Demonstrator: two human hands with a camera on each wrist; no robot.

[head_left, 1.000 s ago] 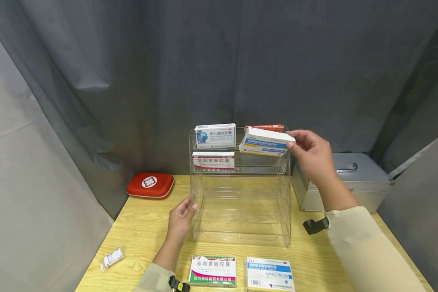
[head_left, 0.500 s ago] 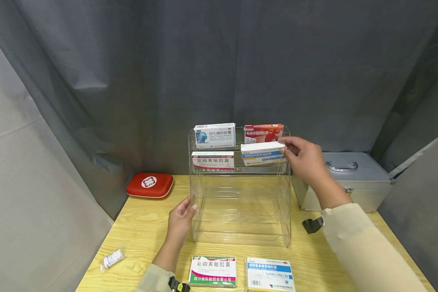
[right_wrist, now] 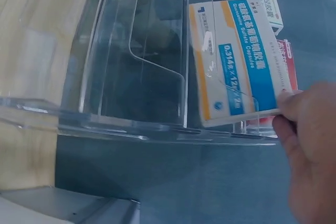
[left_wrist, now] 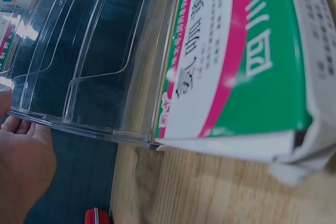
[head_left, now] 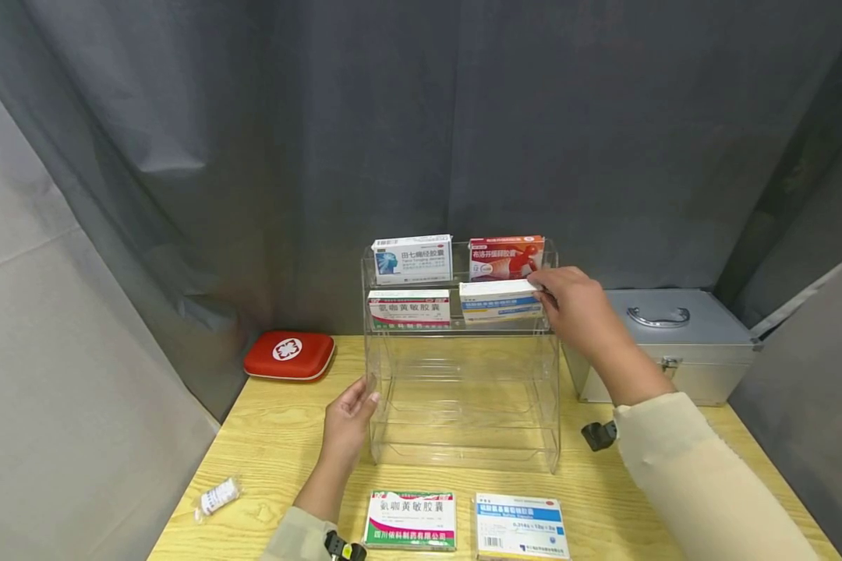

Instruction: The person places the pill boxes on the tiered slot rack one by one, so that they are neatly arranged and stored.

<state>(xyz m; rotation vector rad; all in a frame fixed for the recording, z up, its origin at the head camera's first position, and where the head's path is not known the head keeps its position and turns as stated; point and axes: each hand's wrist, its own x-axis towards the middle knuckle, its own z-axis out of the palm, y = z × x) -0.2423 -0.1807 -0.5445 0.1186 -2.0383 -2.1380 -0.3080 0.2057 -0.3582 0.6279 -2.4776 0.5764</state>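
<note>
A clear acrylic display rack with stepped tiers stands on the table. At its right half, my right hand pinches the right end of a white-and-blue medicine box, which sits in the second tier, leaning slightly. My left hand holds the rack's left side edge between thumb and fingers, also visible in the left wrist view. On the top tier are a white medicine box and a red medicine box. A green-and-white medicine box occupies the second tier's left half.
Before the rack lie another green-and-white box and another blue-and-white box. A red zip case is at the back left, a small wrapped white roll at the front left. Behind my right arm stands a silver metal case.
My right hand has lowered the white-and-blue box from in front of the red box into the second tier, levelling it. The red box is now exposed. My left hand stays on the rack.
</note>
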